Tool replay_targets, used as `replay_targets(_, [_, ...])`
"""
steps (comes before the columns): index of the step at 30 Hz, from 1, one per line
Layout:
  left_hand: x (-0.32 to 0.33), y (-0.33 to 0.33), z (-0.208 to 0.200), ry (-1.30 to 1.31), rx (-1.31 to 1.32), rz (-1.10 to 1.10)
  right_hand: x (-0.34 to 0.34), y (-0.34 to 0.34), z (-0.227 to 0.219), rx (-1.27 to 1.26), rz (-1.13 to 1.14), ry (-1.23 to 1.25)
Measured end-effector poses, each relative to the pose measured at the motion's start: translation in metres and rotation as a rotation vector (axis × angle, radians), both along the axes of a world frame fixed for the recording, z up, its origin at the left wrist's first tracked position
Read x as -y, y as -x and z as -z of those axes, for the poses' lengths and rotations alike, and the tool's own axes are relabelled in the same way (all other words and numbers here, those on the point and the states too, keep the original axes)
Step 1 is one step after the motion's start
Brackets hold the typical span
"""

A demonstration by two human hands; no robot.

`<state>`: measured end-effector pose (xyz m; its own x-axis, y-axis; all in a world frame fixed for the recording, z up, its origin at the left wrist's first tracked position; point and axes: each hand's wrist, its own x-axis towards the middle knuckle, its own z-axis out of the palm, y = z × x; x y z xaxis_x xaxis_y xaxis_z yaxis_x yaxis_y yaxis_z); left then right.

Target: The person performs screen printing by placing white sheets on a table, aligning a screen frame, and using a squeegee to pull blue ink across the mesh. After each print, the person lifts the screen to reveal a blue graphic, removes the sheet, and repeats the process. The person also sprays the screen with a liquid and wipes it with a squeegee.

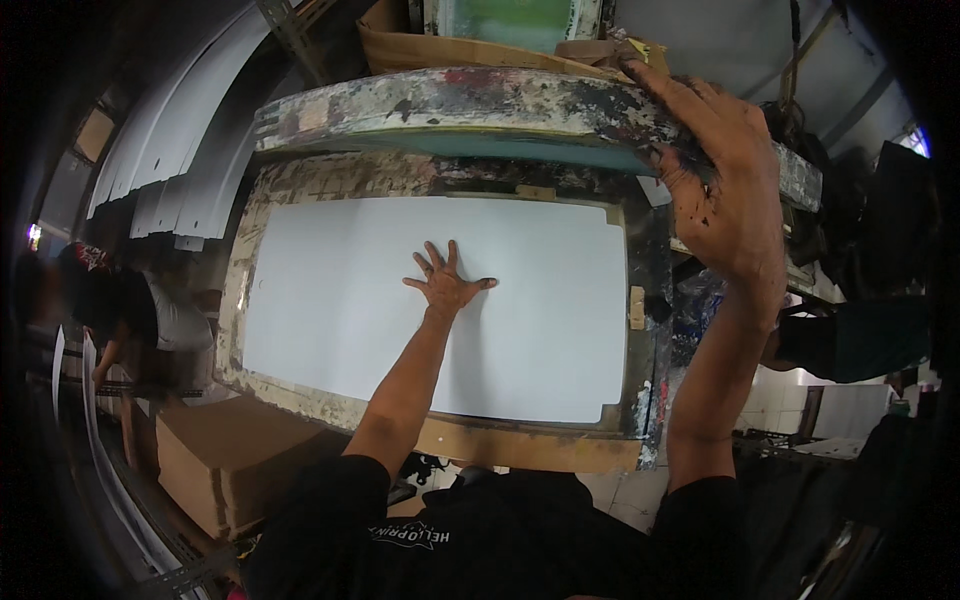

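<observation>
On paint-crusted table (262, 372), left hand (446, 285) splayed flat on white sheet (540, 320); right hand (715, 170) clamped on raised frame (450, 110).

The work table (300, 395) stood at the centre of a dim workshop; its rim was crusted with dried paint. Left of the table, a rack held long white curved strips (180, 160) fanned side by side. Below the table's left corner sat a brown cardboard box (225, 455). Further left of the table, another person (150, 310) bent over a bench. Behind the table, cardboard (450, 50) and a green panel (515, 18) leaned against the wall. Right of the table, dark clutter filled shelving, with bright daylight (915, 140) at the far edge.
</observation>
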<state>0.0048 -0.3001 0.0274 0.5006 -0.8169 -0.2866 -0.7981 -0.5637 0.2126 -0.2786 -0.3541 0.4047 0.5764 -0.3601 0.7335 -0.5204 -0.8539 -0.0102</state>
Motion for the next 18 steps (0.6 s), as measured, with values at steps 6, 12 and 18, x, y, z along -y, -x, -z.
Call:
replay_targets(6, [0.013,-0.002,0.002,0.000,0.030,0.015,-0.002,-0.001,0.000,0.011,-0.001,-0.029])
replay_targets(12, [0.019,0.004,0.011,0.045,0.069,0.011,-0.005,-0.002,-0.005,-0.058,0.049,-0.085])
replay_targets(18, [0.024,0.011,0.001,0.028,0.026,0.013,-0.009,-0.004,-0.007,-0.057,0.139,-0.117])
